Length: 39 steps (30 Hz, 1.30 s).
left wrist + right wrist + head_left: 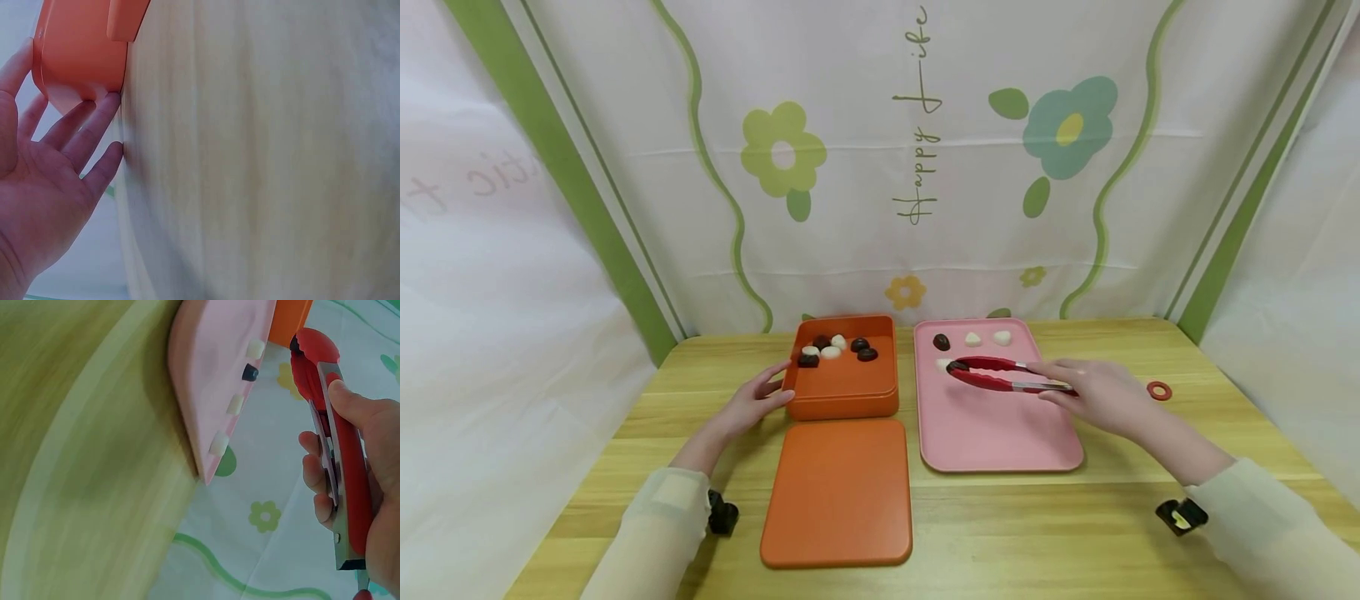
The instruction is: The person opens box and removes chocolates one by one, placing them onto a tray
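With curled fingers and thumb, my right hand [1101,396] grips red-and-silver tongs [992,382] over the pink tray [992,437]. Between the tong tips is a dark brown chocolate-like piece [957,367]; in the right wrist view only a bit of that dark piece [294,343] shows. A white piece [943,365] lies on the tray beside the tips. My left hand [748,408] touches the left side of the orange box [842,407], fingers spread and fairly straight, as the left wrist view shows. Several dark and white pieces [831,352] lie in the box.
An orange lid [838,492] lies flat in front of the box. At the tray's back are a dark piece [942,342] and white pieces [1002,337]. A red ring [1159,390] sits on the wooden table [1037,533] at right. Behind hangs a printed curtain [865,242].
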Motion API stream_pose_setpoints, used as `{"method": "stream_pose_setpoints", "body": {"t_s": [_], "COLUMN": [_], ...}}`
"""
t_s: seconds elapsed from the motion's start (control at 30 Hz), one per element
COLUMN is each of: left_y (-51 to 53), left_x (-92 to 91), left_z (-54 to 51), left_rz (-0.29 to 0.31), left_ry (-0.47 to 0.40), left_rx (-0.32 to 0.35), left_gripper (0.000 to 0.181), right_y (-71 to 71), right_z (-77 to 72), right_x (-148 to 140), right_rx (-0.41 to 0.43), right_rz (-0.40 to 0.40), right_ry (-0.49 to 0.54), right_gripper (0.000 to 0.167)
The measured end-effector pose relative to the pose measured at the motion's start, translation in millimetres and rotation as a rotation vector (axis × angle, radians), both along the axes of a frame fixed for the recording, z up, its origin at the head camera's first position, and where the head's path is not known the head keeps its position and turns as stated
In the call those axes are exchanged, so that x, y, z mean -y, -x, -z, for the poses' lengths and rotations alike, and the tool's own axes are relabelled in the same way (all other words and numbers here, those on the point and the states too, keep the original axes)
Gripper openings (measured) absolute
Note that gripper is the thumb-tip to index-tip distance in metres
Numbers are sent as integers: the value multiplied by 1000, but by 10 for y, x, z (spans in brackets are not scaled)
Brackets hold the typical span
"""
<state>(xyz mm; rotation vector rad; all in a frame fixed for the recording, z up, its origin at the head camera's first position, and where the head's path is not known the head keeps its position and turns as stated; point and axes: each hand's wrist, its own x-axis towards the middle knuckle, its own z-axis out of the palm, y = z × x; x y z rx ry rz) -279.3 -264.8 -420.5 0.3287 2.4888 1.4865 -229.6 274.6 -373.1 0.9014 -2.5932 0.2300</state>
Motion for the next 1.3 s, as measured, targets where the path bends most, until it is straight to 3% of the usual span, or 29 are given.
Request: {"method": "stream_pose_setpoints", "body": {"t_s": [0.43,0.7,1.07,1.3], "left_y": [10,6,-5,3], "left_x": [10,10,3,12], "left_z": [23,19,6,19], "left_rz": [-1,7,10,10], "left_ry": [-5,-10,-7,-17], "left_rx": [-13,-6,-3,1], "left_gripper": [69,69,70,69], "right_y": [125,241,333,344], "right_z": [98,70,57,64], "right_x": [-211,-247,-200,-188], "right_rx": [-34,35,107,112], "right_rz": [58,123,127,132], "right_ry": [-48,-82,-126,-144], "right_gripper": [46,44,45,45]}}
